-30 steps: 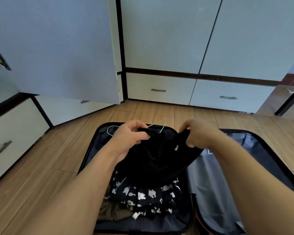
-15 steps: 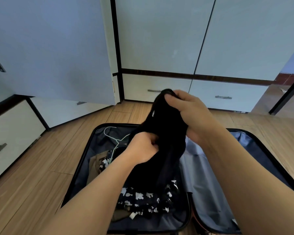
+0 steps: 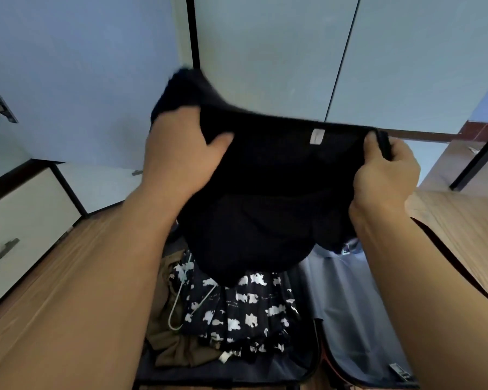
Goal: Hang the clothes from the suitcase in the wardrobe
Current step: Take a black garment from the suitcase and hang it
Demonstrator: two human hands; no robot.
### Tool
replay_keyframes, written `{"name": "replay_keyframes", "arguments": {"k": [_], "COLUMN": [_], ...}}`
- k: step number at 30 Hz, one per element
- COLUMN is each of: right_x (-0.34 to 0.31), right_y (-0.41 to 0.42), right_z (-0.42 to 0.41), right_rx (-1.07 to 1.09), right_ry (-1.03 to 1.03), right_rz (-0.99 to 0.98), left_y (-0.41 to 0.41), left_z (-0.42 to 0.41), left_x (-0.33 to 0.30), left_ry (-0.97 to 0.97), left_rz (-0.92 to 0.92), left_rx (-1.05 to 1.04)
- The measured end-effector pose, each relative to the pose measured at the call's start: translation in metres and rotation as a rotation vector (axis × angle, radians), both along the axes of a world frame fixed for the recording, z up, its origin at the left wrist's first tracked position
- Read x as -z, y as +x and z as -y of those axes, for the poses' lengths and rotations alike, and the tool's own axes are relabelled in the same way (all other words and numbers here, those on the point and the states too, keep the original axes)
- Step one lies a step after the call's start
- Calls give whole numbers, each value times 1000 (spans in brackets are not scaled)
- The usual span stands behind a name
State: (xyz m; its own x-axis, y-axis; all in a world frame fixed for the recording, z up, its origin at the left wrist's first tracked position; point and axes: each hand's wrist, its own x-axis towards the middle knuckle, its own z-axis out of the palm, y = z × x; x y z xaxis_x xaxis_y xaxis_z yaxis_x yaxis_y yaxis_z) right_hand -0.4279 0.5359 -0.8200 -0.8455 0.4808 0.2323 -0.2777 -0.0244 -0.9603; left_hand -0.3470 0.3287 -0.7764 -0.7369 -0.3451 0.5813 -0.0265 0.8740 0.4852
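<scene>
I hold a black garment (image 3: 268, 198) up in front of me, stretched wide, a small white label at its top edge. My left hand (image 3: 181, 153) grips its left top corner and my right hand (image 3: 383, 170) pinches its right top corner. Below it lies the open suitcase (image 3: 344, 311) on the floor. Inside are a black garment with white print (image 3: 245, 313), an olive garment (image 3: 178, 347) and a white wire hanger (image 3: 181, 308). The wardrobe (image 3: 279, 57) stands ahead, its left door (image 3: 76, 77) swung open.
White drawers with metal handles (image 3: 0, 254) run along the left. More drawers sit under the wardrobe doors, mostly hidden by the garment. Wooden floor (image 3: 448, 218) surrounds the suitcase. A dark door frame (image 3: 476, 159) stands at the right.
The black garment has been lifted higher out of the suitcase and spread apart: my left hand moved up and left, my right hand out to the right.
</scene>
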Motion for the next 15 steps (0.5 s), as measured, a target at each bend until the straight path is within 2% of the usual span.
{"name": "replay_keyframes", "arguments": {"k": [1, 2, 4, 5, 6, 7, 8, 10, 11, 12, 14, 15], "right_x": [-3, -6, -5, -1, 3, 9, 13, 11, 9, 7, 10, 9], "right_y": [-2, -4, -10, -10, -8, -8, -7, -7, -10, -10, -12, -11], "right_z": [-1, 0, -1, -1, 0, -1, -2, -6, -8, -9, -12, -13], "right_rx": [37, 45, -59, -156, -217, -203, -154, -48, -38, -62, -169, -175], "right_ry": [29, 69, 133, 114, 81, 47, 41, 103, 110, 62, -94, -146], "right_rz": [-35, -31, 90, 195, 297, 350, 342, 289, 289, 323, 422, 439], "left_y": [4, 7, 6, 6, 4, 3, 4, 9, 8, 5, 6, 8], "left_z": [-5, -9, -11, -11, -10, -9, -10, -17, -17, -16, -13, -12], "left_x": [-12, -19, -21, -19, -14, -11, -10, -18, -20, -20, -17, -16], "left_ry": [79, 207, 507, 509, 404, 242, 112, 47, 38, 106, 389, 471], "left_rz": [-93, -108, 118, 273, 355, 325, 215, -1, -29, 23, 200, 216], "left_rx": [109, 219, 305, 243, 165, 81, 36, 43, 77, 117, 203, 226]}}
